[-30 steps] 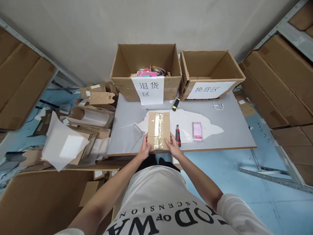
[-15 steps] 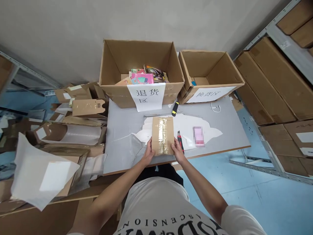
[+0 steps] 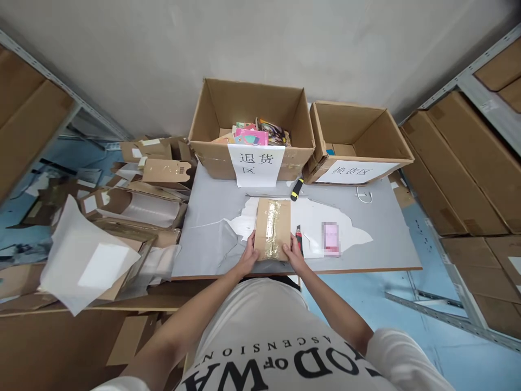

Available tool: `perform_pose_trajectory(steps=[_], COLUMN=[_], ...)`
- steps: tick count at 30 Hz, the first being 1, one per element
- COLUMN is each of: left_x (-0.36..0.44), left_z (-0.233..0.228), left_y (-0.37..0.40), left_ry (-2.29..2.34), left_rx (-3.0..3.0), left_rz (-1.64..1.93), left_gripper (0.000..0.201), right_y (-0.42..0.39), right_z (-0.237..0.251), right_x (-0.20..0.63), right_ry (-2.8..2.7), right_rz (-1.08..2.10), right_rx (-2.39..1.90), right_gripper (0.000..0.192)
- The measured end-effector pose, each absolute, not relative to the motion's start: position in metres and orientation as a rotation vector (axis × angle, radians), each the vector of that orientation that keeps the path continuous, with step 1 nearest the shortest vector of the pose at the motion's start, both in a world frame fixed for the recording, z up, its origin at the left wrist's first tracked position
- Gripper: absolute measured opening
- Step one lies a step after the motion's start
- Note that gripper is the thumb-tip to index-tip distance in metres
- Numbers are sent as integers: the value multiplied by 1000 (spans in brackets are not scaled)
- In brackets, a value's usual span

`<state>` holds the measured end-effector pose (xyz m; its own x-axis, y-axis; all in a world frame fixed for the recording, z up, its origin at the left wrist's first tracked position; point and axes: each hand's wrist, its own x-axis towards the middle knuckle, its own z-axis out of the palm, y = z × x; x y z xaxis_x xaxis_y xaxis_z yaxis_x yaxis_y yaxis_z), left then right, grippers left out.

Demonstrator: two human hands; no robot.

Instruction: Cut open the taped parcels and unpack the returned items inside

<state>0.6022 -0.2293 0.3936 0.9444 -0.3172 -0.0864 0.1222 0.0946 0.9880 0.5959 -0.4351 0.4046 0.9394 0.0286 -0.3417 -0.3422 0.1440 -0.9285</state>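
Note:
A small flat cardboard parcel [image 3: 272, 225], sealed with clear tape along its middle, lies on the grey table [image 3: 211, 206] near its front edge. My left hand [image 3: 248, 254] grips the parcel's near left corner. My right hand [image 3: 293, 253] grips its near right corner. A red and black utility knife [image 3: 299, 234] lies just right of the parcel, beside my right hand. A pink item [image 3: 330, 238] rests further right on torn white paper.
Two open cartons stand at the table's back: the left carton [image 3: 211, 157] holds colourful items and bears a paper label, the right carton [image 3: 391, 157] also has a label. A yellow-black tool [image 3: 297, 189] lies before them. Flattened cardboard [image 3: 134, 217] is piled left. Shelving with boxes [image 3: 468, 163] flanks the right.
Both hands stay on the parcel's near corners. The view has shifted with my head; the parcel's place on the table looks nearly unchanged.

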Motion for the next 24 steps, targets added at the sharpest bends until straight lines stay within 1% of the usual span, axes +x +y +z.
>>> perform_pose_trajectory(steps=[8, 13, 16, 21, 24], left_x=[597, 604, 612, 655, 704], left_z=[393, 391, 388, 391, 403], left_y=[-227, -219, -212, -197, -189], left_ry=[-83, 11, 79, 179, 191], left_rx=[1426, 1335, 1349, 1425, 1429], left_rz=[-314, -316, -309, -384, -468], left_gripper=[99, 89, 84, 95, 96], right_y=[-435, -433, -432, -431, -434], right_z=[409, 409, 405, 399, 402], right_x=[597, 594, 590, 573, 556], right_ry=[209, 252, 296, 515, 642], right_rz=[286, 300, 305, 268, 293], right_rx=[-1361, -1307, -1284, -1173, -1058], right_gripper=[81, 86, 84, 82, 71])
